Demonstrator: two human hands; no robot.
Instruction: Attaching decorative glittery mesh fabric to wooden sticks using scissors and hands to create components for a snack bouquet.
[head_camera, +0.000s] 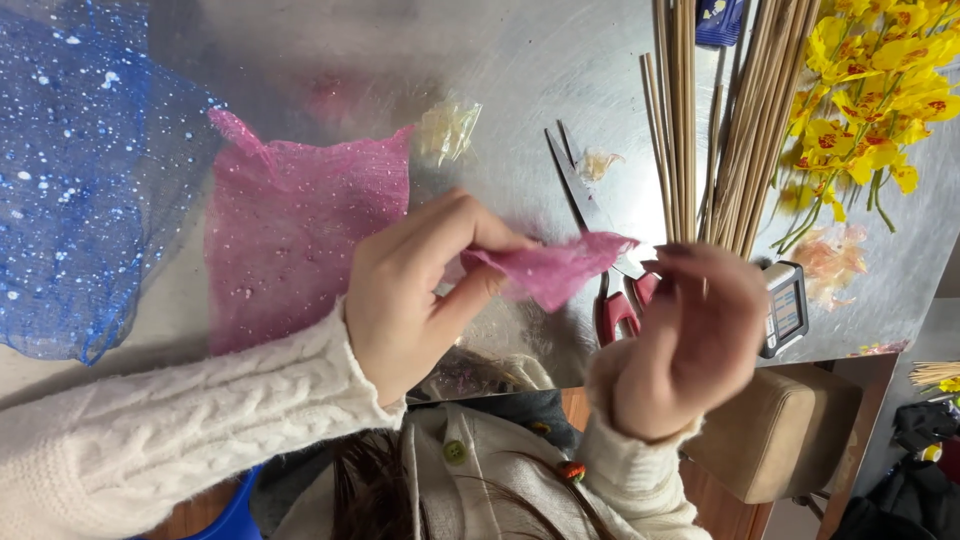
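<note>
A small folded piece of pink glittery mesh fabric (560, 268) is pinched taut between left hand (420, 295) and right hand (695, 340), lifted off the shiny metal table (520, 70) so both can work it

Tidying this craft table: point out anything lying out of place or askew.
Nothing is spilled or broken. The scissors lie open, blades apart, partly under the pink mesh piece pinched between the left hand and right hand. Small pale scraps lie loose on the metal table.
</note>
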